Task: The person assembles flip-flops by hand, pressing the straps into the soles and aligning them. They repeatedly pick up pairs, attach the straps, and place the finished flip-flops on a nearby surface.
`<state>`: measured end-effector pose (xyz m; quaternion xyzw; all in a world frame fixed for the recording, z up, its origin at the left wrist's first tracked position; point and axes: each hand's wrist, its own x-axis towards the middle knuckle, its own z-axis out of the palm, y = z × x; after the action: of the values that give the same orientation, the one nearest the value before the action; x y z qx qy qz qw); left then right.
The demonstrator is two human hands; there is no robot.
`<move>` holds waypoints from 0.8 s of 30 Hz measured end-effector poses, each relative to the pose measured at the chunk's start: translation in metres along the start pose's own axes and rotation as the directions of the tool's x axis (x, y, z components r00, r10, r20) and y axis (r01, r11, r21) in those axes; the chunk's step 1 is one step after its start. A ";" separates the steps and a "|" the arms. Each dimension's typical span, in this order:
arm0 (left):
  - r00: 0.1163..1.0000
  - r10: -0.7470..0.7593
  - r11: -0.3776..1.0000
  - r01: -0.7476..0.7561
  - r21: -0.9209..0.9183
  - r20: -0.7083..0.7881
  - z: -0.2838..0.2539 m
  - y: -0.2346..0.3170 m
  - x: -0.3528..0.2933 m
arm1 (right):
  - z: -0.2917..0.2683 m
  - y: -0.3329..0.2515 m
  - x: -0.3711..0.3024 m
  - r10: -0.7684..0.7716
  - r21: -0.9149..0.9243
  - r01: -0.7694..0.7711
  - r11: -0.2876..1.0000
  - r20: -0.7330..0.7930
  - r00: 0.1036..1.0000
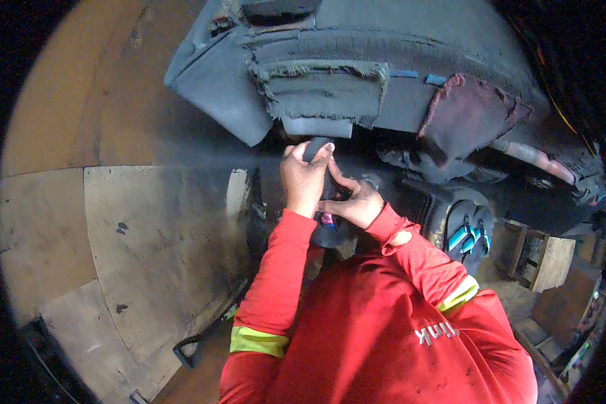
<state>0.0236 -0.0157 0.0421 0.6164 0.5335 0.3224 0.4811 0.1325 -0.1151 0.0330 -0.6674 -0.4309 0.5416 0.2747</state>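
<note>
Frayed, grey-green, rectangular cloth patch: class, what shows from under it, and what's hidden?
A smooth, light-grey strip juts out below the patch; anything else beneath is covered.

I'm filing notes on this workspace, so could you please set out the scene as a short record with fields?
Left hand: grips a dark rounded piece
Right hand: close by, lower and to the right; contact with the piece unclear
Ahead: dusty grey surface with frayed grey cloth and frayed reddish cloth
Right side: sandals with turquoise straps; wooden box beyond
Left side: wooden boards
Clothing: red top with yellow-green sleeve bands
</note>
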 end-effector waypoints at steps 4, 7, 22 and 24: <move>0.986 -0.128 0.929 0.158 -0.336 0.110 0.014 -0.007 0.000 | -0.019 -0.002 -0.003 -0.240 -0.299 0.187 0.936 -0.151 0.959; 0.967 -0.170 0.750 0.252 -0.612 0.190 0.010 -0.008 -0.022 | -0.035 -0.002 -0.017 -0.220 -0.675 0.114 0.729 -0.073 0.973; 0.977 0.212 0.976 -0.210 0.049 -0.037 -0.011 0.002 -0.013 | 0.009 -0.007 -0.009 -0.141 -0.427 0.103 0.898 -0.059 0.988; 0.987 0.153 0.981 -0.146 0.129 -0.046 -0.005 0.004 -0.010 | 0.004 -0.008 -0.010 -0.141 -0.401 0.099 0.911 -0.078 0.987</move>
<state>0.0185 -0.0244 0.0484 0.6744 0.5179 0.3405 0.4011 0.1258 -0.1203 0.0428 -0.7090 -0.5567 0.3894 0.1891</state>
